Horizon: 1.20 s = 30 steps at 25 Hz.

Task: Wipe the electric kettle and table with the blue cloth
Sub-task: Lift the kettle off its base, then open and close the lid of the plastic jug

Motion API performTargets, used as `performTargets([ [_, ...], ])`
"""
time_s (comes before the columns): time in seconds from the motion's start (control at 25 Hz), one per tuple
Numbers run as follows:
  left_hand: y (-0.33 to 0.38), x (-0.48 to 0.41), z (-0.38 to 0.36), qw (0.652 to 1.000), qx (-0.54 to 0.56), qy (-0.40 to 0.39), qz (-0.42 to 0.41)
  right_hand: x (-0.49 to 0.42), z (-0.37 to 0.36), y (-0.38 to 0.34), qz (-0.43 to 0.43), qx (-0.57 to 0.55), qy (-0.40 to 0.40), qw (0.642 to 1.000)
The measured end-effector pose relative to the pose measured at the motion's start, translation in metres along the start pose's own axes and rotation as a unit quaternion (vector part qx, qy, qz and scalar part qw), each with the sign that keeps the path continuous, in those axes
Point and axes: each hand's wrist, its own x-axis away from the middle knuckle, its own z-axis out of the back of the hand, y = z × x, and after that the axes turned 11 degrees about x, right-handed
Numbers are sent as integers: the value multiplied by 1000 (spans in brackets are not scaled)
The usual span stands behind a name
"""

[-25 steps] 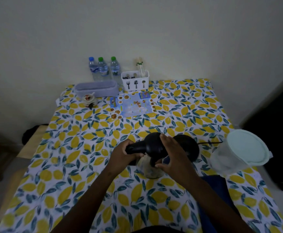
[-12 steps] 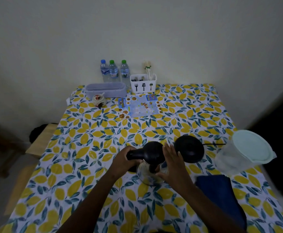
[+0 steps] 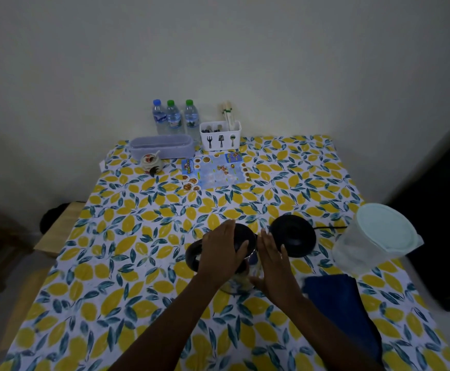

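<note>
The electric kettle (image 3: 235,285), steel-bodied with a black lid and handle, stands on the lemon-print table (image 3: 138,236), off its round black base (image 3: 293,239), which lies just to its right. My left hand (image 3: 222,253) lies over the kettle's lid, fingers curved across it. Flat against the kettle's right side is my right hand (image 3: 273,263), fingers straight and thumb low by the body. The folded blue cloth (image 3: 337,303) lies on the table to the right of my right forearm, with neither hand touching it.
A clear plastic jug with a pale lid (image 3: 376,236) stands at the right edge, beside the base's cord. At the far edge are three water bottles (image 3: 174,117), a white cutlery holder (image 3: 220,135), a grey box (image 3: 162,147), a small jar (image 3: 151,163) and a printed sheet (image 3: 214,171).
My left hand has left the kettle's handle and moved onto the lid. My right hand has opened flat against the kettle's side. The view has lifted, showing more of the cloth.
</note>
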Motion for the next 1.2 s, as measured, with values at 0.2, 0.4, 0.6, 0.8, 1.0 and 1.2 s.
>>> performTargets([
  [0.2,6,1,3,998,54,14,-16,2,-2,1,-2,-7,0,1000],
  [0.4,-2,13,27,922,371,93,60,1,-3,-1,-6,-41,15,999],
  [0.6,-22,37,56,845,499,121,150,1,-4,-7,-25,-31,23,999],
  [0.8,-22,51,60,831,485,211,173,1,-4,-14,-46,-19,14,999],
  [1.0,-25,49,70,946,234,223,21,19,-7,-23,-49,-43,36,997],
  [1.2,-8,39,49,981,111,94,-131,52,-14,-21,-98,-117,80,985],
])
